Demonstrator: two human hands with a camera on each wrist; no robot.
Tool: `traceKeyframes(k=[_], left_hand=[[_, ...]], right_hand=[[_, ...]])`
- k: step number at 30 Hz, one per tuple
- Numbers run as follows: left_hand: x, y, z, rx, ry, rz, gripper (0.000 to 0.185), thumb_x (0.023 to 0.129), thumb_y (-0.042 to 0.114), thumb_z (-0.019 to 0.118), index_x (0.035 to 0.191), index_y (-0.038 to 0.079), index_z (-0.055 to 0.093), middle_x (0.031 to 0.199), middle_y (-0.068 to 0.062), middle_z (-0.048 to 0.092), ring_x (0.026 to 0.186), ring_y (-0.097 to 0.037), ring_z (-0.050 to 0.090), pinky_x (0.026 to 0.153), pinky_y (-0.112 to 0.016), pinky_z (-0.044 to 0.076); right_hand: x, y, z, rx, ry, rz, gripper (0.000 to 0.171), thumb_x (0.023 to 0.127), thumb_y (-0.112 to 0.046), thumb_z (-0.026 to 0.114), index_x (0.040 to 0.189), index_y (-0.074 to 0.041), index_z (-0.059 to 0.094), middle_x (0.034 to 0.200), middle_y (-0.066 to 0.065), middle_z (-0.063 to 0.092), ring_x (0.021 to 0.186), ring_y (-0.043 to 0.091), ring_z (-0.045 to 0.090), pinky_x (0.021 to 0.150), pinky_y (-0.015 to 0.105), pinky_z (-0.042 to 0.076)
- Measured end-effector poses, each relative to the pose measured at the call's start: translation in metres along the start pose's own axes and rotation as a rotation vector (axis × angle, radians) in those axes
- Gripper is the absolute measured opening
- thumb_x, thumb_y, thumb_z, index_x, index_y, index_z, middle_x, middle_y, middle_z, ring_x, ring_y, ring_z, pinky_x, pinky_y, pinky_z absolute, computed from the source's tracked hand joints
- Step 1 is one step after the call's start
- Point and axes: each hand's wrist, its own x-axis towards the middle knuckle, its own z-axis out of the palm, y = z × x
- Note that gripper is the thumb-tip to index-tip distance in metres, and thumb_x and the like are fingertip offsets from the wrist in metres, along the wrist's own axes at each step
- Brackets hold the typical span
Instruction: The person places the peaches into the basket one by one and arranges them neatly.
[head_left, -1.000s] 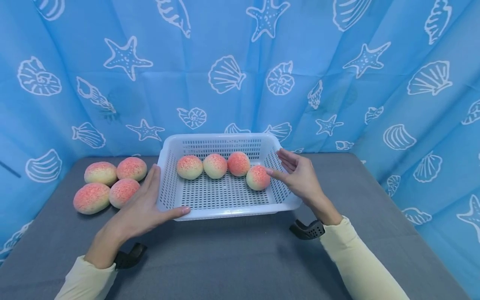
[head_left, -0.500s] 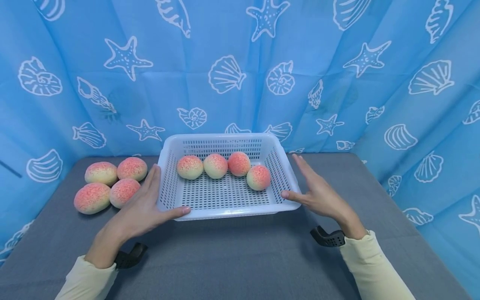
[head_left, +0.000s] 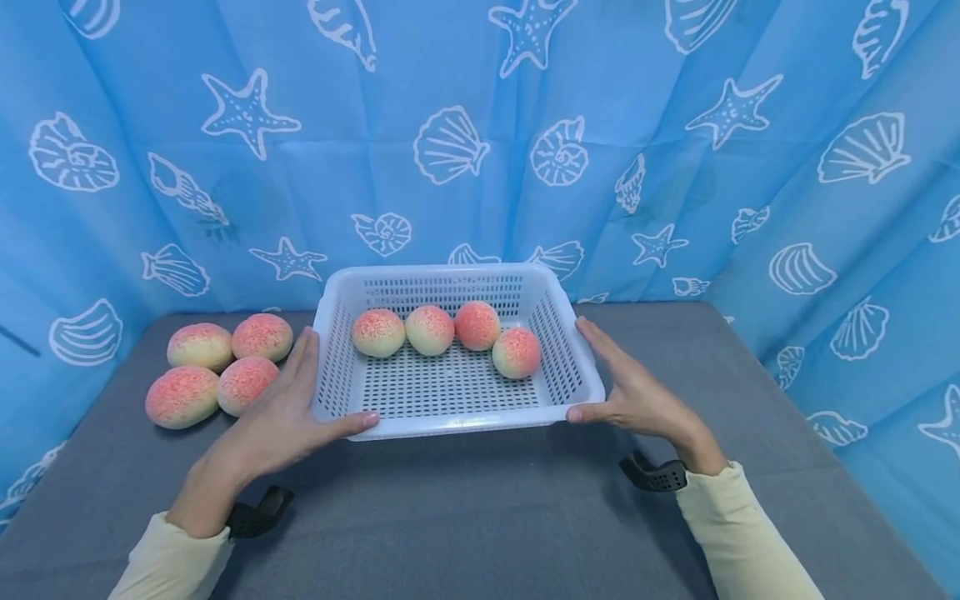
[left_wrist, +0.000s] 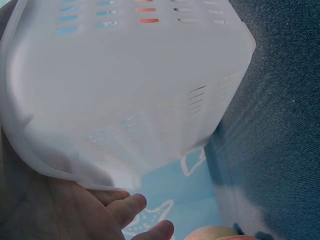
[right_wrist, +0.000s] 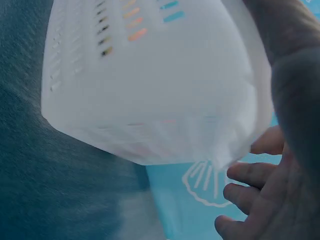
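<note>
A white slotted basket stands at the middle of the grey table. Several pink-and-cream peaches lie in a row along its far side. My left hand rests against the basket's front left corner, fingers straight along the left wall and thumb on the front rim. At the front right corner my right hand touches the same way, thumb tip at the rim. In the left wrist view the basket wall fills the frame above my palm. The right wrist view shows the basket beside my fingers.
Several more peaches lie in a cluster on the table left of the basket, close to my left fingers. A blue curtain with shells and starfish closes in the back and both sides. Bare grey table lies in front of the basket.
My right hand drew back from the rightmost peach in the basket, passed out over the right rim and came down against the front right corner. The left hand has stayed put.
</note>
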Motion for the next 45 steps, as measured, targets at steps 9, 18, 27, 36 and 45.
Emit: traceKeyframes(k=[9, 18, 27, 36, 45], left_hand=[[-0.001, 0.0, -0.002, 0.014, 0.003, -0.007, 0.136, 0.078, 0.075, 0.07, 0.158, 0.018, -0.024, 0.167, -0.011, -0.02, 0.145, -0.049, 0.025, 0.107, -0.072, 0.026], [0.0, 0.001, -0.002, 0.0, -0.003, -0.017, 0.135, 0.08, 0.071, 0.073, 0.157, 0.02, -0.025, 0.167, -0.012, -0.02, 0.144, -0.05, 0.026, 0.106, -0.072, 0.026], [0.001, 0.001, -0.001, 0.004, -0.008, -0.007, 0.134, 0.08, 0.071, 0.072, 0.158, 0.019, -0.025, 0.167, -0.01, -0.021, 0.146, -0.048, 0.023, 0.107, -0.071, 0.027], [0.001, 0.002, -0.002, 0.051, 0.006, -0.004, 0.134, 0.08, 0.073, 0.07, 0.158, 0.014, -0.022, 0.167, -0.014, -0.018, 0.149, -0.05, 0.012, 0.109, -0.072, 0.021], [-0.001, -0.001, -0.01, 0.032, 0.028, 0.036, 0.13, 0.081, 0.072, 0.07, 0.16, 0.019, -0.018, 0.169, -0.015, -0.01, 0.15, -0.047, 0.012, 0.107, -0.074, 0.022]], right_hand=[[0.006, 0.005, 0.012, 0.288, -0.094, 0.01, 0.125, 0.082, -0.016, 0.087, 0.164, -0.023, -0.007, 0.158, 0.027, 0.027, 0.113, 0.043, 0.062, 0.08, 0.037, 0.057], [0.005, 0.01, 0.02, 0.398, -0.068, 0.027, 0.127, 0.082, -0.012, 0.085, 0.162, -0.035, -0.011, 0.165, 0.023, 0.015, 0.121, 0.05, 0.056, 0.086, 0.044, 0.057], [0.005, 0.014, 0.028, 0.48, -0.012, -0.03, 0.127, 0.081, -0.003, 0.083, 0.163, -0.031, -0.009, 0.164, 0.025, 0.018, 0.126, 0.055, 0.05, 0.086, 0.043, 0.057], [0.004, 0.015, 0.028, 0.476, -0.004, -0.022, 0.127, 0.08, -0.003, 0.084, 0.163, -0.033, -0.008, 0.163, 0.024, 0.02, 0.123, 0.053, 0.053, 0.085, 0.043, 0.057], [0.004, 0.015, 0.028, 0.47, -0.001, -0.022, 0.126, 0.08, -0.006, 0.085, 0.163, -0.035, -0.005, 0.163, 0.022, 0.021, 0.123, 0.052, 0.053, 0.085, 0.042, 0.057]])
